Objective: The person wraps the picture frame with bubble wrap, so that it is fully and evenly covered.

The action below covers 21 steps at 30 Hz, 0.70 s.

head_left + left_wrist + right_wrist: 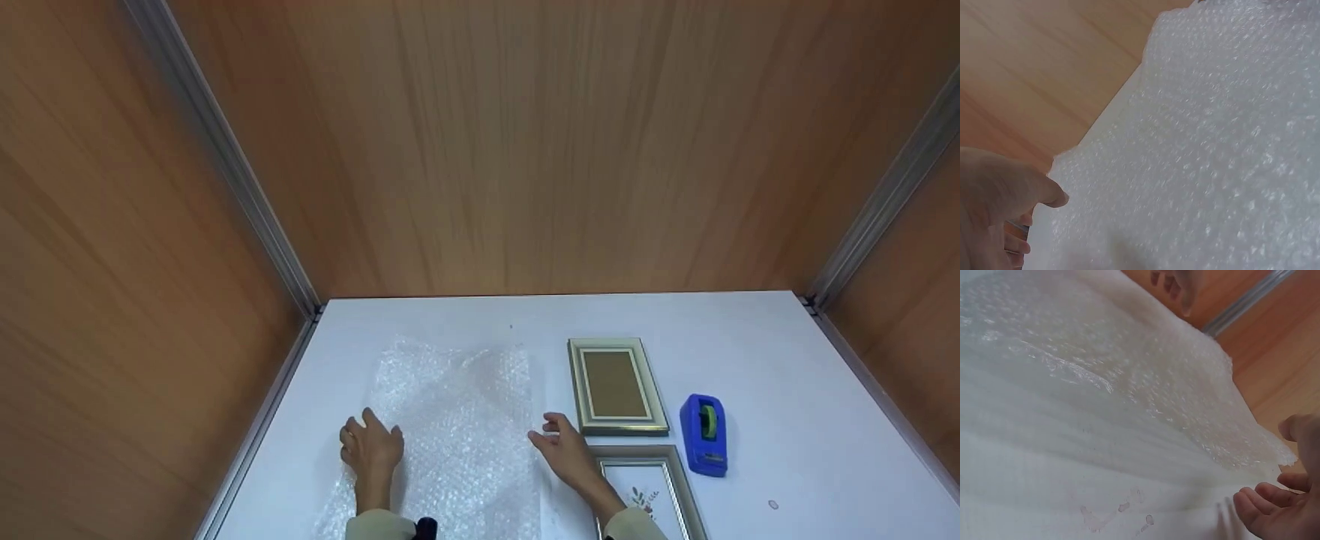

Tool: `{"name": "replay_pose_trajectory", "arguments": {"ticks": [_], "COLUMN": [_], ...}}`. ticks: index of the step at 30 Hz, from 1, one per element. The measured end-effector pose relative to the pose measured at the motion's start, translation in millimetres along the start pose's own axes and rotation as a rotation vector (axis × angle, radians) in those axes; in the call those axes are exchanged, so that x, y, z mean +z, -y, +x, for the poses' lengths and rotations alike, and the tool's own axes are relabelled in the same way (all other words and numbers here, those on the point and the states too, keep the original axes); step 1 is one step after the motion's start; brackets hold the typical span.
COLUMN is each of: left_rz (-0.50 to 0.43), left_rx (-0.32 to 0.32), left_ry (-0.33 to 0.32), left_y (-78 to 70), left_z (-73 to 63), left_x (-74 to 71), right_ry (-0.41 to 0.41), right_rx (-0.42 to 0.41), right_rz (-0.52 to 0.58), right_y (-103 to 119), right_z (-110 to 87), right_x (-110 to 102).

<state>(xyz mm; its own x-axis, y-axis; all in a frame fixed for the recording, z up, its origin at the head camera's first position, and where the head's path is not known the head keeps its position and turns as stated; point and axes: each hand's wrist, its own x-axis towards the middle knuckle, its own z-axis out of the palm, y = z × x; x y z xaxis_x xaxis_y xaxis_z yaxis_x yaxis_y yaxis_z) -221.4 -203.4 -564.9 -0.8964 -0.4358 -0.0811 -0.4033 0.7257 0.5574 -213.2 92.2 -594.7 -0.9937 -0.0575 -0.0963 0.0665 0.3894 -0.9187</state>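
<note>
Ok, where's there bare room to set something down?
Bare tabletop lies between the blue tape dispenser and back wall, also left of the bubble wrap. Crowded: the bubble wrap's right side, with the right hand and two picture frames.

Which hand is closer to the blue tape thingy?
Right. The right hand is left of the blue tape dispenser; the left hand is much farther left, by the left edge of the bubble wrap.

Clear bubble wrap (465, 439) lies spread across the table (757, 345).
</note>
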Motion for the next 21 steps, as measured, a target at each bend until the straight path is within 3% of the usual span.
{"name": "replay_pose_trajectory", "arguments": {"ticks": [4, 11, 21], "left_rz": [-0.011, -0.016, -0.136], "left_rx": [-0.072, -0.148, -0.118], "left_ry": [0.068, 0.130, 0.089], "left_y": [14.8, 38.9, 49.7], "left_z": [2.3, 3.4, 5.3], "left_x": [-9.4, -15.7, -16.6], "right_ry": [0.060, 0.088, 0.133], "right_rx": [0.090, 0.121, 0.093], "right_rz": [0.069, 0.073, 0.072], "right_y": [0.1, -1.8, -6.8], "right_z": [-1.1, -2.4, -0.9], "right_x": [3.0, 7.6, 14.4]}}
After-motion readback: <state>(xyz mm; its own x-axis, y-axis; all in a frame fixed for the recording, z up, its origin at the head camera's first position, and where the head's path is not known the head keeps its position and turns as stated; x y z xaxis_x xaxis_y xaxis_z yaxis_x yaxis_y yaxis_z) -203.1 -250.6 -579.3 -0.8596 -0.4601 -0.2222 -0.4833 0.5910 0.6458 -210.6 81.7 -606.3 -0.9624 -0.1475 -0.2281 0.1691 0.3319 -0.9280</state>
